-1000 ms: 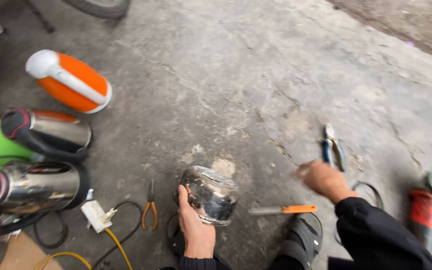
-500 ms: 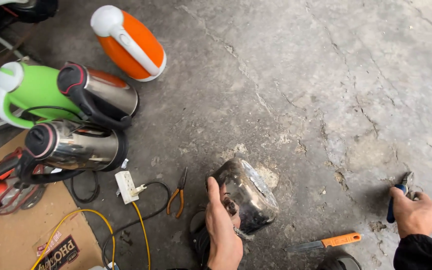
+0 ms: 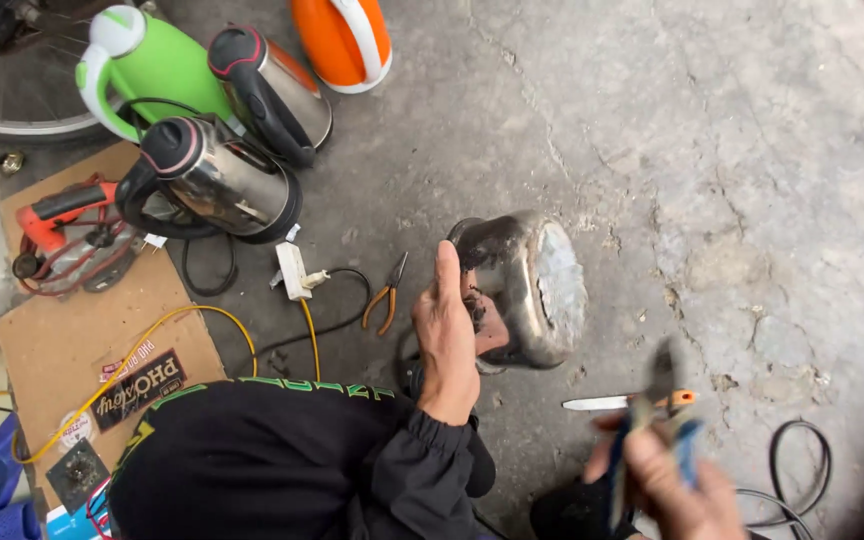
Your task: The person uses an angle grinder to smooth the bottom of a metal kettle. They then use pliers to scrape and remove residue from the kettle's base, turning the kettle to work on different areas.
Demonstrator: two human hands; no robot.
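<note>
The left hand gripped a blackened metal kettle body, which lay on its side on the concrete floor in front of the person. The fingers were closed against its dark open end, with the worn, pale base of the kettle turned to the right.

The right hand, low in the view and blurred, held a pair of pliers with blue handles. Its fingers were wrapped around the handles, and the metal tips pointed upward. Just behind the pliers, a knife with an orange handle lay flat on the floor, near the kettle body but apart from it.

Small orange-handled pliers lay to the left of the left hand, beside a white plug with a black cord. Farther left stood a group of kettles: a green one, an orange one and two steel ones with black handles. A sheet of cardboard lay on the floor near them, with a red tool on it and a yellow wire running across it. A black cable curled at the far right.
</note>
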